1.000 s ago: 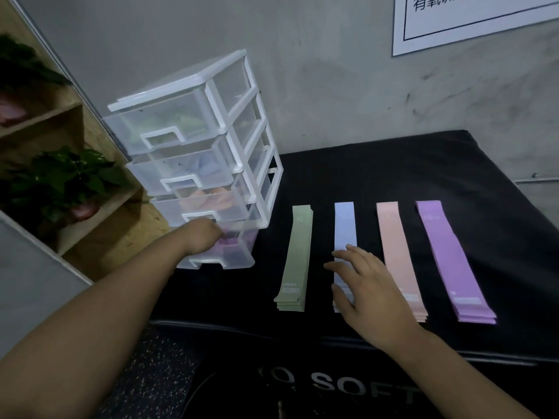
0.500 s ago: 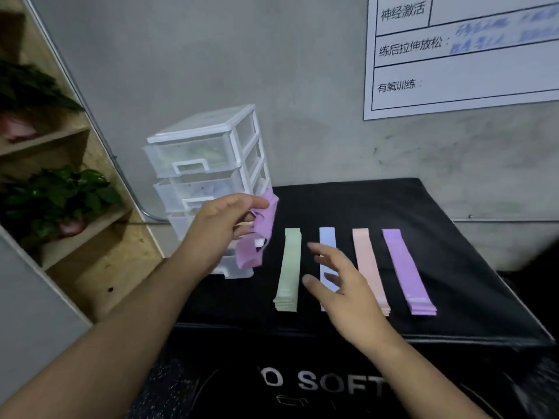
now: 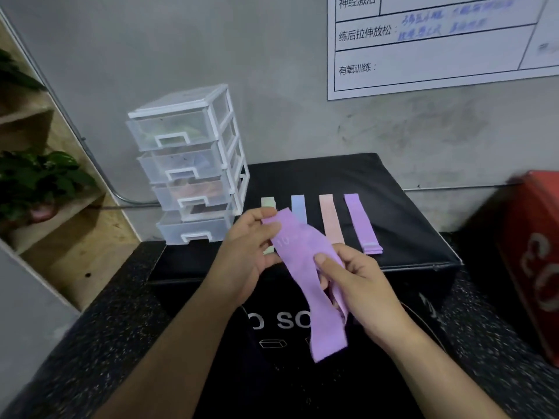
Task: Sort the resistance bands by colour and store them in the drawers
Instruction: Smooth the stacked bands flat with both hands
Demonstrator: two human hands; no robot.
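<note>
Purple band (image 3: pixel 314 285): held up in front of you, right of the drawer unit (image 3: pixel 187 164) and nearer to you. Your left hand (image 3: pixel 248 252) pinches its upper end, thumb on top. Your right hand (image 3: pixel 363 285) pinches its middle, fingers curled; the lower end hangs loose.
</note>
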